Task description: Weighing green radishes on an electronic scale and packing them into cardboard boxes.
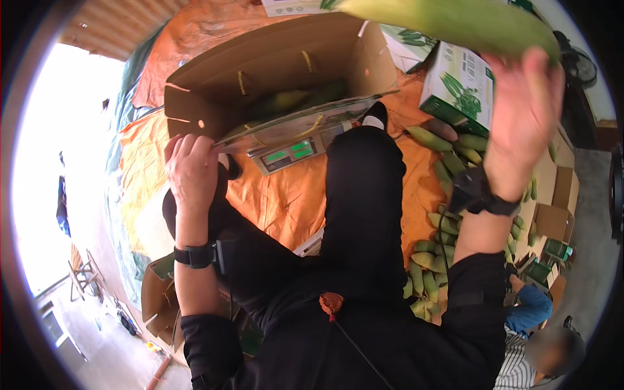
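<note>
My left hand [192, 165] grips the near left corner of an open cardboard box [214, 73] with yellow rope handles. A few green gourd-like vegetables [287, 101] lie in the shadow at the bottom of the box. Under the box's near side shows a digital scale [287, 155] with lit green displays. Raised at the upper right, my right hand [529, 102] has its fingers at the end of a large, long green vegetable [453, 24], which is blurred and partly cut off by the picture's top edge.
An orange tarp [273, 204] covers the floor. Many green vegetables [434, 253] are piled on the right, near a printed white-and-green carton [458, 87]. Another open box [161, 302] stands at lower left. A person in a striped top [516, 360] is at lower right.
</note>
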Tool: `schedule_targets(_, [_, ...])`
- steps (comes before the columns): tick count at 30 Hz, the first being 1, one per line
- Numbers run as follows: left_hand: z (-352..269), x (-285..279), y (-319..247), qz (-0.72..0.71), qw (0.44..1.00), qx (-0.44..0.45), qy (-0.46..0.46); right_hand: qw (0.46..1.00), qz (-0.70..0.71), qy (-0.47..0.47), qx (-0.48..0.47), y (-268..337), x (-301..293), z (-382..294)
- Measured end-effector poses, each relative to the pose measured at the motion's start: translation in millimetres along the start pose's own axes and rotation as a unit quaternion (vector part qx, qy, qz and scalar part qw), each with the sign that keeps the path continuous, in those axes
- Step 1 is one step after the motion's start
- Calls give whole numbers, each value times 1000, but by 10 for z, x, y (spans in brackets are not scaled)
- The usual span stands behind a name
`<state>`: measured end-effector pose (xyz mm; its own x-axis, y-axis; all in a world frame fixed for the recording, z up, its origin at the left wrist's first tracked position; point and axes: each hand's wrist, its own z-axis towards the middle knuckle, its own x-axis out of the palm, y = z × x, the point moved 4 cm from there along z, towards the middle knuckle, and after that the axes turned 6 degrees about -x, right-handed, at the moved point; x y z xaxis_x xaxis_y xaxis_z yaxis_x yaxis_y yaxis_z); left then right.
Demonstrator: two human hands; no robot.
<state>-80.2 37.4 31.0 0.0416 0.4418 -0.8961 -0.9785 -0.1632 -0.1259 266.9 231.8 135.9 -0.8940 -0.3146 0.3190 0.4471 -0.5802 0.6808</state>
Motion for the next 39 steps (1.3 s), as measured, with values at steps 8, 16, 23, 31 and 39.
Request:
schedule_targets(8, [19,38,-15,-12,1000,5,8,976,-170,64,120,-792,-81,-321])
schedule_targets(16, [-30,54,84,-2,1000,3,3,795,-452,209,347,-1285,-1410,-2237])
schedule_targets(23, [-53,22,93,-1,1000,-13,-7,643,-479,316,507,-1170,-2342,-4836])
schedule_targets(31, [51,-18,-24,-29,998,-30,-43,468,-278,145,827,-1156,-2562,-5895])
schedule_targets(39, [4,-117,55,3,997,-21,-71,554,-340,140,747,-896,-2355,-5412])
